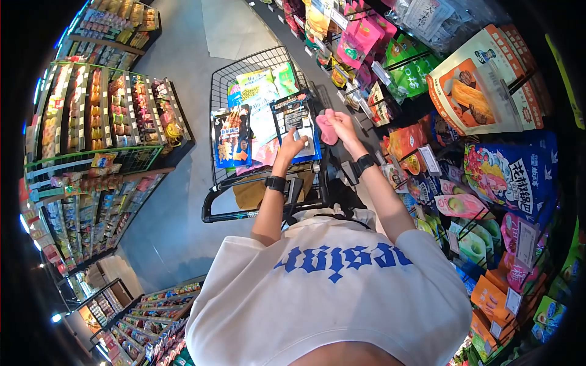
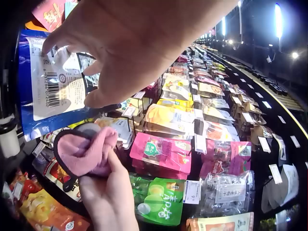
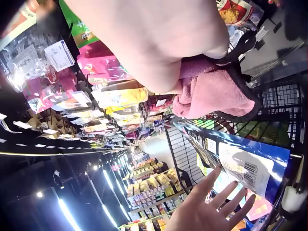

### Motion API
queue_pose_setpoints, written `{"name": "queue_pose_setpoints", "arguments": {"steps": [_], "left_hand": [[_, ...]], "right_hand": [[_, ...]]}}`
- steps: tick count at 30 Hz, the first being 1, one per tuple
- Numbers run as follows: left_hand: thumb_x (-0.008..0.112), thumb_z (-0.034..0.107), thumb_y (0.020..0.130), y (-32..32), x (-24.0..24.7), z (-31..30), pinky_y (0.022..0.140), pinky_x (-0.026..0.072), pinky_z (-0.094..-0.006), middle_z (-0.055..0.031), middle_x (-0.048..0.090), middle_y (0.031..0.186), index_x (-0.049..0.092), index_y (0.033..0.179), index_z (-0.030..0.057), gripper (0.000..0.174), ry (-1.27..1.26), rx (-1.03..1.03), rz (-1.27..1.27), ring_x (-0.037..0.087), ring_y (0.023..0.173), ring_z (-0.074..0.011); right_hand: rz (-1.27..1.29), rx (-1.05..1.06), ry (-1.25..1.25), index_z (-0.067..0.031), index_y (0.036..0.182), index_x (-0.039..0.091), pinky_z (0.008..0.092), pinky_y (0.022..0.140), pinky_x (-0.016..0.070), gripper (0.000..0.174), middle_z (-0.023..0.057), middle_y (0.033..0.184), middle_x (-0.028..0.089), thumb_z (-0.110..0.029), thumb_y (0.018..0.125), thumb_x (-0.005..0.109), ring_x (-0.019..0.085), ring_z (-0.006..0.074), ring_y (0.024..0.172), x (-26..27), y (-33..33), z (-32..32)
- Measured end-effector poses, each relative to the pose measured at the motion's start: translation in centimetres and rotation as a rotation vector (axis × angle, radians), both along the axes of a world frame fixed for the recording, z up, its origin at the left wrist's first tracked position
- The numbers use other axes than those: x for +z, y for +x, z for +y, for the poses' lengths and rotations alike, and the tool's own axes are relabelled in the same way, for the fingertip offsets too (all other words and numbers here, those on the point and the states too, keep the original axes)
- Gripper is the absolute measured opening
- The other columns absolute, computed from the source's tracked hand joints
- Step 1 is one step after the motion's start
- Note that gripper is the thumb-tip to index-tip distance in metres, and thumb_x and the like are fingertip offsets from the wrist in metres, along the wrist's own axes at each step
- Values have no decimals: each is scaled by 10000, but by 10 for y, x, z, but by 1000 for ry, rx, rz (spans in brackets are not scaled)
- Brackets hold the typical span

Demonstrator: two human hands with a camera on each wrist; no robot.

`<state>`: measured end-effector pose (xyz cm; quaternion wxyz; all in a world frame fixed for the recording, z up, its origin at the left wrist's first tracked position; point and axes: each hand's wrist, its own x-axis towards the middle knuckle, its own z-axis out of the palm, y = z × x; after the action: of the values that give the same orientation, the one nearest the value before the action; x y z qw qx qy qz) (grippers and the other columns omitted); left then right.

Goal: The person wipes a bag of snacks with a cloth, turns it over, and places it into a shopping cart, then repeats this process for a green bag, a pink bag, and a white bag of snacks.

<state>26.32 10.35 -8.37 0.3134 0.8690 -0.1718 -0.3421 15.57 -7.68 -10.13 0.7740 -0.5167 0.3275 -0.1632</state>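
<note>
My right hand (image 1: pixel 343 127) grips a folded pink cloth with black edging (image 1: pixel 326 129) just right of the shopping cart (image 1: pixel 215 168). In the left wrist view the pink cloth (image 2: pixel 82 153) is bunched above that hand's fingers. My left hand (image 1: pixel 293 145) is over the cart, fingers spread and straight, right at a blue and black snack bag (image 1: pixel 292 114). The right wrist view shows the bag's white barcode label (image 3: pixel 245 168) beside those fingertips. Another dark snack bag (image 1: pixel 233 135) stands at the cart's left, with white and green packages (image 1: pixel 259 85) behind it.
Shelves of hanging snack bags with price tags (image 1: pixel 430 160) run close along the right. A large blue bag (image 1: pixel 510 171) hangs there. Across the grey aisle floor (image 1: pixel 183 110) stand more stocked shelves (image 1: pixel 97 110) on the left. A brown item (image 1: pixel 249 194) lies beneath the cart handle.
</note>
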Motion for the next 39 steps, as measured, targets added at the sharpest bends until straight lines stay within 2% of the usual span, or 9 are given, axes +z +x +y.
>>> {"name": "queue_pose_setpoints", "arguments": {"steps": [5, 11, 21, 23, 25, 27, 30, 35, 39], "left_hand": [[720, 413, 833, -10, -21, 15, 889, 498, -390, -215, 670, 1109, 465, 1363, -51, 749, -189, -161, -122, 630, 1045, -274], [831, 347, 742, -16, 29, 9, 1030, 419, -373, -219, 529, 1292, 350, 1358, -94, 898, -336, -135, 112, 502, 1229, -274], [882, 191, 662, 60, -30, 32, 783, 556, -338, -147, 588, 1163, 249, 1377, 7, 973, -474, -70, 184, 633, 982, -228], [840, 140, 689, 73, 61, 63, 630, 564, -363, -106, 657, 872, 222, 1363, 18, 923, -266, -27, 244, 653, 754, -230], [783, 154, 725, 116, -34, 79, 513, 505, -338, -81, 626, 653, 556, 1076, -28, 456, -582, -75, 340, 615, 597, -175], [750, 391, 768, 142, -9, 95, 535, 496, -351, -63, 678, 758, 682, 899, -39, 454, -139, -185, 58, 611, 620, -171], [749, 425, 777, 189, -18, 124, 815, 482, -412, -213, 654, 1072, 598, 1149, -62, 631, -364, -39, -395, 615, 945, -272], [636, 336, 941, 235, 70, 204, 762, 494, -318, -125, 660, 991, 568, 1266, -55, 513, -339, 35, -9, 607, 853, -168], [623, 379, 949, 240, 91, 253, 827, 486, -299, -140, 671, 1061, 593, 1242, -45, 516, -138, 6, -81, 624, 955, -195]], "right_hand": [[66, 53, -467, -34, 874, 645, 385, 641, 514, 339, 126, 813, 691, -284, 722, 817, 676, 240, 728, -43, 30, 36], [234, 114, -592, 9, 885, 658, 310, 684, 522, 156, 132, 820, 699, -139, 834, 662, 674, 165, 760, -20, 42, 27], [-51, 524, -446, -18, 1081, 708, 235, 756, 482, 323, 8, 905, 690, -293, 915, 674, 583, 56, 836, 129, 84, 68], [-172, 489, -169, -19, 1031, 693, 234, 785, 484, 266, 4, 941, 683, -264, 945, 634, 595, 63, 862, 158, 89, 82], [-185, 386, -136, -24, 998, 681, 218, 743, 467, 249, -13, 922, 661, -259, 961, 611, 581, 55, 843, 186, 87, 93], [-230, 328, -243, -11, 1022, 669, 196, 721, 463, 273, -10, 915, 662, -271, 981, 596, 582, 43, 832, 185, 84, 94], [-121, 257, -320, -16, 1112, 680, 206, 746, 481, 337, 4, 931, 682, -315, 972, 613, 602, 49, 869, 173, 67, 86], [201, 144, -735, -27, 1118, 677, 255, 754, 496, 299, 21, 890, 672, -273, 966, 603, 601, 57, 881, 140, 11, 65], [475, 237, -341, -24, 1076, 685, 231, 542, 428, 343, 2, 835, 638, -335, 969, 588, 541, 36, 649, 136, -32, 74]]}}
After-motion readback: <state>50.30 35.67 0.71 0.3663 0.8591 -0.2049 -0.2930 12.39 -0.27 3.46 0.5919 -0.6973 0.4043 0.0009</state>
